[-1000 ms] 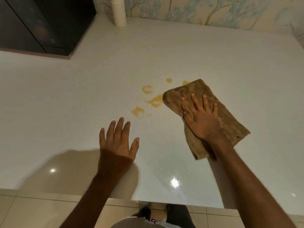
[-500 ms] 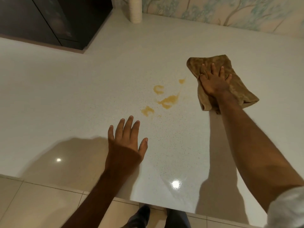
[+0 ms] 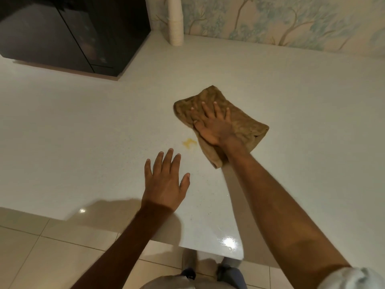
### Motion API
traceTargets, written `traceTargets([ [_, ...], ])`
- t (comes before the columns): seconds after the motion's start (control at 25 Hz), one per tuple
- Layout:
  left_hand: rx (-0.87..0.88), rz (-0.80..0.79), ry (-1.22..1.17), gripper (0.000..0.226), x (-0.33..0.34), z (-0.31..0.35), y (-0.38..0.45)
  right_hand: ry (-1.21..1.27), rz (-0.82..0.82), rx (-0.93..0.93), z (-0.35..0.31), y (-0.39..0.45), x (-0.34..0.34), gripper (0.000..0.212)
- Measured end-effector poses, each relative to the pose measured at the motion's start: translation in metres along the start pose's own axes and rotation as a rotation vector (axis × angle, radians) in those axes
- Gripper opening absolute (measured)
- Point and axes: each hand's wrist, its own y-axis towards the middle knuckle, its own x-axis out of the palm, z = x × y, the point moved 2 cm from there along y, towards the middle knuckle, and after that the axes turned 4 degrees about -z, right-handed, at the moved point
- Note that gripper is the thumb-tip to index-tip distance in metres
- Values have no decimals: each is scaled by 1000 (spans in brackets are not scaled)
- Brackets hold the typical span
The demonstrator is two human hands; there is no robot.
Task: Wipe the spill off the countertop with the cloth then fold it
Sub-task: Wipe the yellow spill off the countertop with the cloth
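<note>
A brown cloth (image 3: 245, 124) lies crumpled on the white countertop (image 3: 83, 132), right of centre. My right hand (image 3: 214, 128) presses flat on it with the fingers spread, covering its middle. One small yellow-orange spill spot (image 3: 189, 142) shows on the counter just left of the cloth's near edge. My left hand (image 3: 166, 180) rests palm down on the counter nearer to me, fingers apart, holding nothing, a short way below the spot.
A black appliance (image 3: 73, 34) stands at the back left. A stack of white cups (image 3: 175, 21) stands against the tree-patterned wall (image 3: 291, 21). The counter's near edge (image 3: 125, 232) runs below my left wrist, with tiled floor (image 3: 52, 257) beneath.
My right hand slid the cloth left and toward me over the spill. Of the several yellow spots seen earlier, only one shows beside the cloth. My left hand stayed put.
</note>
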Motion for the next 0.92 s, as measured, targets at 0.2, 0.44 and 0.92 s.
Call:
traceTargets([
  [0.2, 19, 12, -18, 77, -5, -1, -2, -76, 19, -158, -48, -22, 21, 58],
  [0.44, -28, 78, -167, 72, -6, -10, -5, -55, 74, -176, -35, -96, 37, 57],
  [0.92, -91, 48, -273, 77, -35, -85, 82, -59, 97, -310, -80, -178, 74, 58],
])
